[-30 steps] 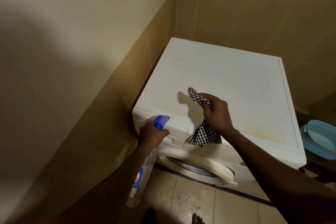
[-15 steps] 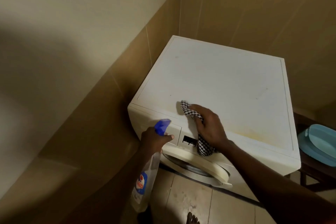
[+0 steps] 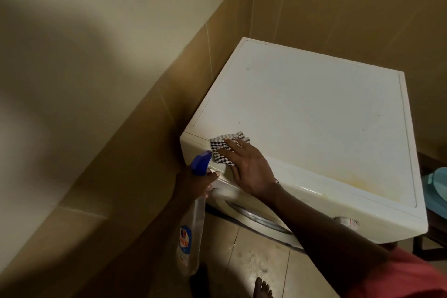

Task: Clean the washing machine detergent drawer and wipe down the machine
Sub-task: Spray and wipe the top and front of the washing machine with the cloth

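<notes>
A white front-loading washing machine (image 3: 314, 109) stands in the corner of the room. A yellowish stain marks its top near the front right. My right hand (image 3: 246, 167) lies flat, fingers straight, pressing a black-and-white checked cloth (image 3: 221, 150) onto the machine's front left top edge, above the detergent drawer. My left hand (image 3: 193, 181) grips the neck of a clear spray bottle (image 3: 191, 234) with a blue trigger head (image 3: 200, 159), held just in front of the drawer panel. The drawer front is mostly hidden behind both hands.
Tan tiled walls (image 3: 150, 128) close in on the machine's left and back. A light blue plastic basin (image 3: 435, 189) sits on a dark stand at the right. The round door (image 3: 256, 220) faces a wet tiled floor (image 3: 261, 264), where my bare foot (image 3: 262, 289) shows.
My right hand went from clutching the bunched cloth above the panel to pressing it flat on the top's front left edge. The left hand with the bottle barely moved.
</notes>
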Available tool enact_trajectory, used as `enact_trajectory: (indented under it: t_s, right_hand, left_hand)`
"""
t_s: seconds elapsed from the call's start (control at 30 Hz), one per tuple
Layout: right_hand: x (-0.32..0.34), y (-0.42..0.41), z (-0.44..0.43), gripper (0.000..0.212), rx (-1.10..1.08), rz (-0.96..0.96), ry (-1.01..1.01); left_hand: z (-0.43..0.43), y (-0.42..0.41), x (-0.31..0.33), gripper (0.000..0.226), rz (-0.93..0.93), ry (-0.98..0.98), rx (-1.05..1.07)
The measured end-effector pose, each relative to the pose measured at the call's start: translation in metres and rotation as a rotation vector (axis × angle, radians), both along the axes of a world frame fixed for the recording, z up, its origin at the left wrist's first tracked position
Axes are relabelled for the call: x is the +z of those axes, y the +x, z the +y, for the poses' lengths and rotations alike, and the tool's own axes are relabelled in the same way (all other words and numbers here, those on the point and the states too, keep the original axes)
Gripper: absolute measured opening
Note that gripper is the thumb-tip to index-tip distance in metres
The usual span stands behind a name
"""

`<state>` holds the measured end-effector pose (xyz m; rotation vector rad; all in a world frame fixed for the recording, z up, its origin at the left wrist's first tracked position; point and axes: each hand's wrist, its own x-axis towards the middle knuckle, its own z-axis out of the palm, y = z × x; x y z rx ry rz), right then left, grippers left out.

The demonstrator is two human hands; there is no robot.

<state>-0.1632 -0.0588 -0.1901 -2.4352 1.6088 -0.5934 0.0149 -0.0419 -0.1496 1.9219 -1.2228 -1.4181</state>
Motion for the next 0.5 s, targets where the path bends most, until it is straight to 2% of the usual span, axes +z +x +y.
enact_trajectory:
  t_s: [0.17, 0.23, 0.3, 0.5]
  right_hand:
    - [-0.002, -0.031, 0.035, 0.052, -0.085, -0.013, -0.020]
    - [-0.002, -0.031, 0.038, 0.054, -0.100, -0.019, -0.022]
    - [-0.001, -0.015, 0.024, 0.052, -0.103, -0.024, -0.013]
    - [0.003, 0.057, -0.028, 0.049, -0.049, -0.011, 0.026]
  left_hand:
    - [-0.005, 0.020, -0.003, 0.025, -0.007, 0.000, 0.040]
    - [-0.007, 0.027, -0.004, 0.020, -0.026, -0.014, 0.026]
    - [-0.008, 0.031, -0.005, 0.015, -0.032, -0.029, 0.021]
    - [-0.013, 0.028, -0.002, 0.020, -0.055, -0.021, 0.037]
